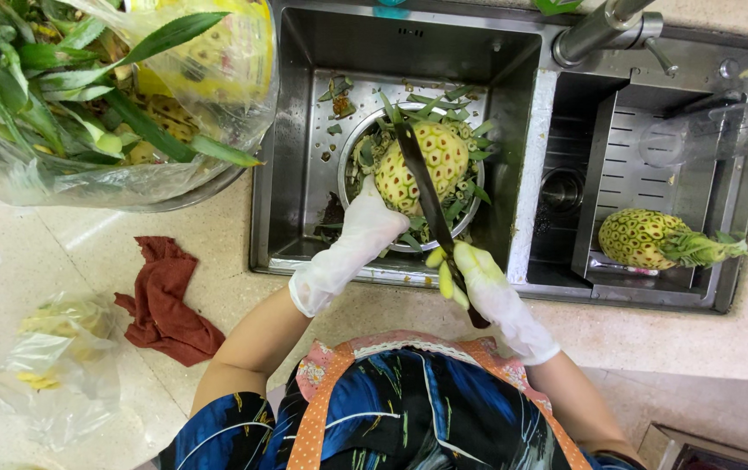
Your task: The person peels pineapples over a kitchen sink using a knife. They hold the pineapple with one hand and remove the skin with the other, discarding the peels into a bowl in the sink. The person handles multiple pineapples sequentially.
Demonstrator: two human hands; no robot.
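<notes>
A peeled yellow pineapple (433, 161) stands in a round metal bowl (350, 158) inside the left sink basin, with green leaf scraps around it. My left hand (361, 228), in a white glove, grips the pineapple's near side. My right hand (478, 277), also gloved and stained yellow, holds a long dark knife (420, 178) whose blade lies across the fruit. A second peeled pineapple (644, 237) with its green crown lies on the drain rack in the right basin.
A metal tap (596, 30) reaches over the sink (291, 130) divider. At the upper left, a clear plastic bag (87, 96) holds pineapple crowns and peel. A dark red cloth (165, 305) and another small plastic bag (56, 370) lie on the pale counter. A clear cup (744, 126) rests on the right rim.
</notes>
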